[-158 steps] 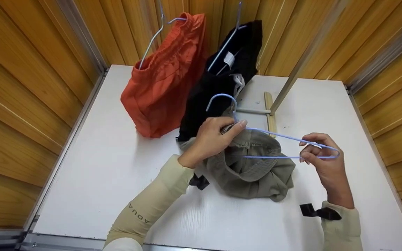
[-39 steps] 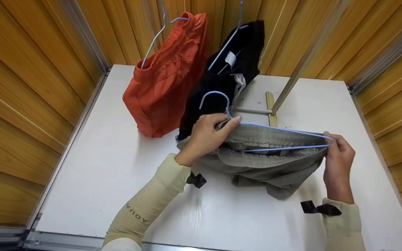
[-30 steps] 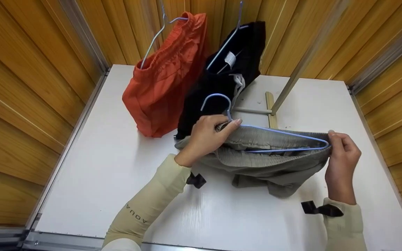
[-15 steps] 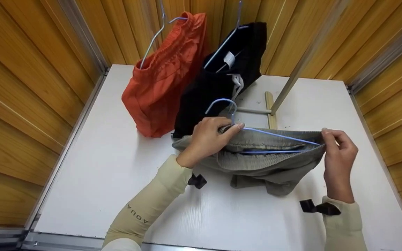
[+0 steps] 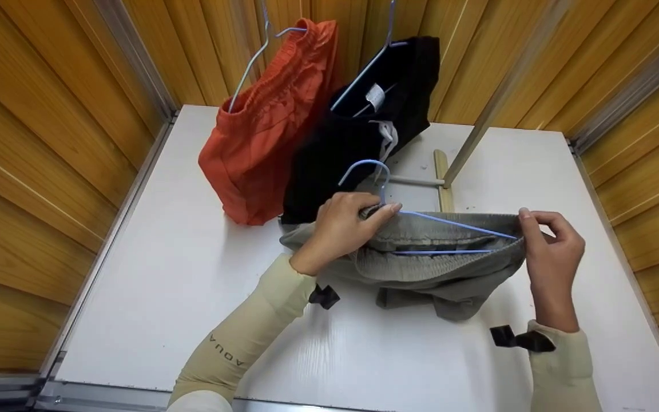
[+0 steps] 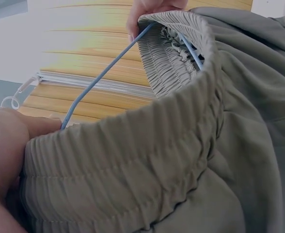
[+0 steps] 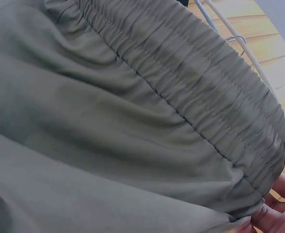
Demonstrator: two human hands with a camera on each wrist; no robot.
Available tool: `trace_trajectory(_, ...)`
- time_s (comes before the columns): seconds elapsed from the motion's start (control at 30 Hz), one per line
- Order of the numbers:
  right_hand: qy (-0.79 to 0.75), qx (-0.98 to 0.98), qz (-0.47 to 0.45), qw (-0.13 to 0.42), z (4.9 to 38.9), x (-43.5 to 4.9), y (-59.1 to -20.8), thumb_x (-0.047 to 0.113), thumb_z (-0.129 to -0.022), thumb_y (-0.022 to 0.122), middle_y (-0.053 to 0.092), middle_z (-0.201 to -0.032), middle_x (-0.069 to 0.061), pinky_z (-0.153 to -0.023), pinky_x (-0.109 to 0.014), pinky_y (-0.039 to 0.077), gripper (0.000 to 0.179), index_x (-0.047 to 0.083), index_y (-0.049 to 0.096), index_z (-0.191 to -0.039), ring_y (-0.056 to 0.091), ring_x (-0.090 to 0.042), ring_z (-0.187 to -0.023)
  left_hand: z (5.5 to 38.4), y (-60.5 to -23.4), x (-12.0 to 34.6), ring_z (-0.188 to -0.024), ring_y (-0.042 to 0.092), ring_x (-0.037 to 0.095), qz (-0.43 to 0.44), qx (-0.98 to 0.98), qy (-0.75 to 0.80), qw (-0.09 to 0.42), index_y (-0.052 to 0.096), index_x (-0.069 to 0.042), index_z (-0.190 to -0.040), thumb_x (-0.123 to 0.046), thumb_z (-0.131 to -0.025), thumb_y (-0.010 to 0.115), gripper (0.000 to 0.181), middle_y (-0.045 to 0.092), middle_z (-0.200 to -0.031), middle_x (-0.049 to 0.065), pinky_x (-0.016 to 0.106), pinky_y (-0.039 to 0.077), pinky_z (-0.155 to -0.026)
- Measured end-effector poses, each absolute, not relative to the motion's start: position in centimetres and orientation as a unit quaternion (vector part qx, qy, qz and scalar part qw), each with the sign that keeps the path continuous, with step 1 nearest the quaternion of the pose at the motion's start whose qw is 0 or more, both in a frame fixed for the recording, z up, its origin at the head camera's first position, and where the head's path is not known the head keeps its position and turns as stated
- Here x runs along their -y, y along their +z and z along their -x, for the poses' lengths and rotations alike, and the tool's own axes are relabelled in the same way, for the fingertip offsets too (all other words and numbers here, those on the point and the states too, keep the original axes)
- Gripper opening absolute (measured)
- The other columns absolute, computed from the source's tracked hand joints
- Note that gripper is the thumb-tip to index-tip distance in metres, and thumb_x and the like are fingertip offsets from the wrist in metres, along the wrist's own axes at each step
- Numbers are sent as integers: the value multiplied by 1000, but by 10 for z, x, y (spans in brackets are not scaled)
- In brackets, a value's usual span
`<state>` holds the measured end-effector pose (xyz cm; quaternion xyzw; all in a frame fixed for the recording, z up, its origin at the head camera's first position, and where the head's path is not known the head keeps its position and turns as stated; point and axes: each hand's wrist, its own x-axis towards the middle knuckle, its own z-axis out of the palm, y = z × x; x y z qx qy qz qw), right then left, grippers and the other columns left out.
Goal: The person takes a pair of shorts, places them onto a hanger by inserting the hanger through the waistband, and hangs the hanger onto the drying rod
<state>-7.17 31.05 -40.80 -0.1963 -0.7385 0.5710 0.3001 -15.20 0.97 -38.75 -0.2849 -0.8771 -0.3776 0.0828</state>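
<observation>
Olive-grey shorts [image 5: 427, 272] with a gathered elastic waistband [image 7: 196, 73] are held out above the white table. A blue wire hanger [image 5: 449, 223] runs inside the waist opening, its hook standing up at the left. My left hand [image 5: 346, 226] grips the left end of the waistband together with the hanger just below the hook. With thumb and fingers, my right hand [image 5: 552, 246] pinches the waistband's right end, stretching it wide. The hanger's right corner sits inside the cloth, close to those fingers. In the left wrist view, the hanger's upper wire [image 6: 99, 77] spans the opening.
Red shorts [image 5: 266, 131] and black shorts [image 5: 358, 131] with a white drawstring hang on blue hangers at the back. A rack with a wooden foot [image 5: 444, 177] stands behind the olive-grey shorts. Wood-panelled walls [image 5: 26, 143] enclose the white table [image 5: 146, 297].
Earlier my right hand held the hanger's bare right end; now the waistband is pulled out over it. Over the last second my right hand has moved slightly left, covering the corner with cloth.
</observation>
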Motion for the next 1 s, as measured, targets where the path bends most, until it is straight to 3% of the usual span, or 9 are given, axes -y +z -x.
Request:
trace_trajectory(0.33, 505, 787, 183, 302, 69, -304, -404, 24, -88, 71, 67, -83, 10, -54, -14, 47, 22, 3, 71, -93, 67, -1, -59, 151, -388, -10, -55, 28, 9, 287, 885, -361, 59, 36, -22, -58, -53, -92, 56, 51, 26, -59, -8, 24, 18, -50)
trace_trajectory(0.67, 490, 812, 165, 269, 66, -295, -398, 27, -88, 71, 66, -88, 10, -48, -17, 40, 20, 9, 70, -98, 62, 2, -58, 151, -390, -13, -53, 27, 8, 275, 882, -375, 73, 35, -21, -58, -53, -93, 56, 52, 25, -58, -9, 24, 19, -50)
trace_trajectory(0.83, 492, 821, 145, 251, 66, -293, -399, 26, -93, 64, 68, -95, 10, -58, -12, 47, 17, 11, 70, -99, 68, 5, -76, 152, -389, -13, -53, 22, 8, 271, 877, -390, 76, 32, -21, -58, -52, -93, 56, 52, 22, -58, -8, 24, 17, -50)
trace_trajectory(1.0, 516, 823, 81, 223, 61, -295, -399, 16, -100, 51, 69, -105, 6, -74, -13, 49, 24, 4, 68, -111, 66, 1, -93, 154, -388, -11, -54, 21, 8, 262, 872, -408, 71, 32, -21, -59, -52, -93, 56, 52, 22, -58, -8, 24, 18, -52)
